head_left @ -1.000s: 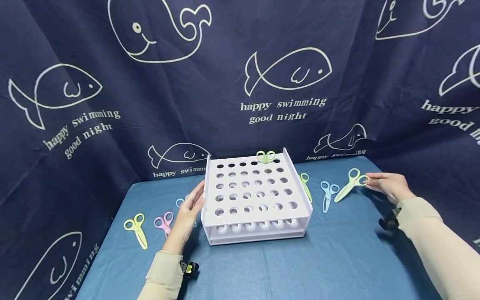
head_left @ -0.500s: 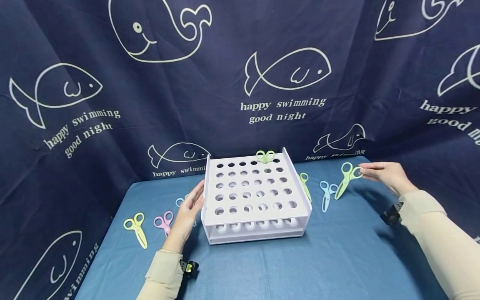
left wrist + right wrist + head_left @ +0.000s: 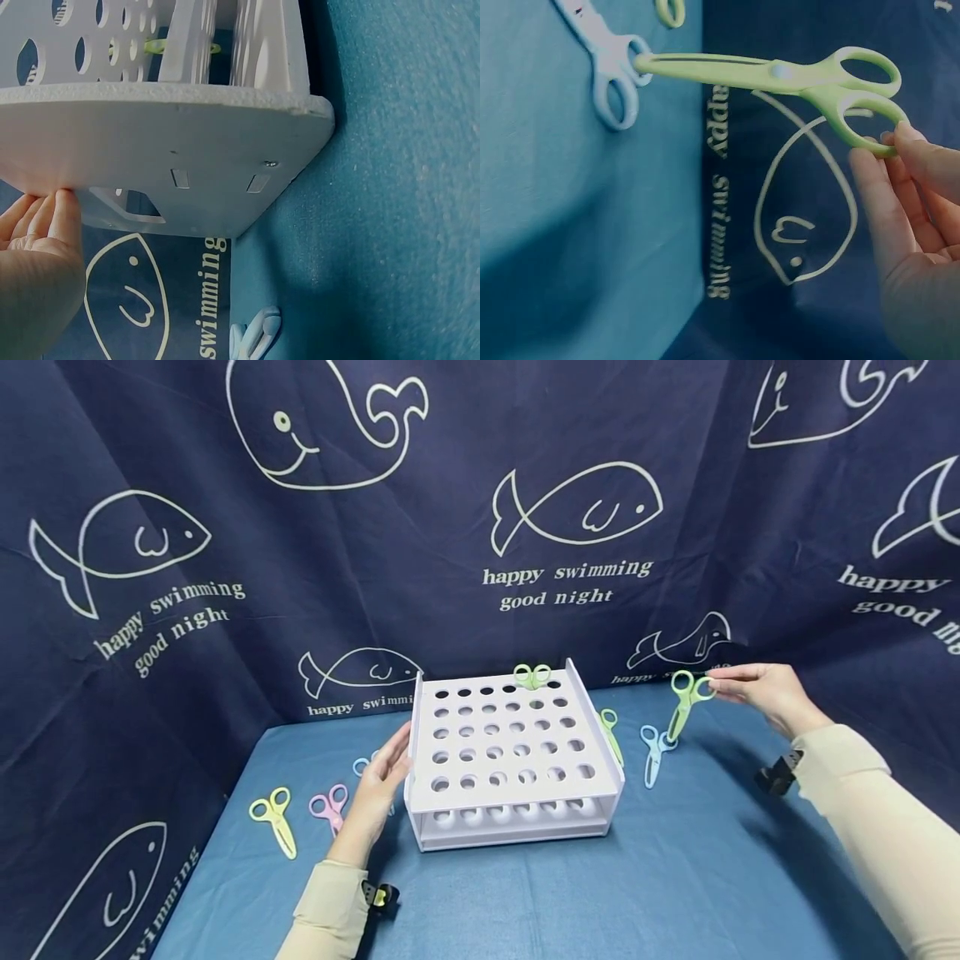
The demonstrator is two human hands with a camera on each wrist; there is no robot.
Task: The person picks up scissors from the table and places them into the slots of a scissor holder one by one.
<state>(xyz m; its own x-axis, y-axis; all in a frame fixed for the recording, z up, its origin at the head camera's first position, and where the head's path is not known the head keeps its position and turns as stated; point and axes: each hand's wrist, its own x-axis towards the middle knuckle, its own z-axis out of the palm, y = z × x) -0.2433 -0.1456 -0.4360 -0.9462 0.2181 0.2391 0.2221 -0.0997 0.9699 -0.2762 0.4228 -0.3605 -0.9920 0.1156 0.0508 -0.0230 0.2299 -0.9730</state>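
My right hand (image 3: 768, 693) pinches a pair of light green scissors (image 3: 795, 79) by one handle loop, thumb on one side and fingers on the other. Their blades hang downward above the table, near blue scissors (image 3: 655, 756). With straight fingertips, my left hand (image 3: 378, 781) touches the left side panel of a white rack (image 3: 487, 814) full of round holes. In the left wrist view those fingers (image 3: 64, 217) rest against the panel (image 3: 150, 157). Another pair of green scissors (image 3: 532, 676) stands in a hole of the back row, handles up.
Right of the rack lie green scissors (image 3: 611, 739), partly hidden by its side panel. On the left are yellow scissors (image 3: 277, 822), pink scissors (image 3: 330, 810) and blue scissors (image 3: 259, 334), the last two partly covered by my left arm. A dark printed curtain (image 3: 450, 568) hangs behind the table.
My right hand has lifted the green scissors off the table and moved them up and slightly left, their blades swinging steeper. My left hand has stayed at the rack.
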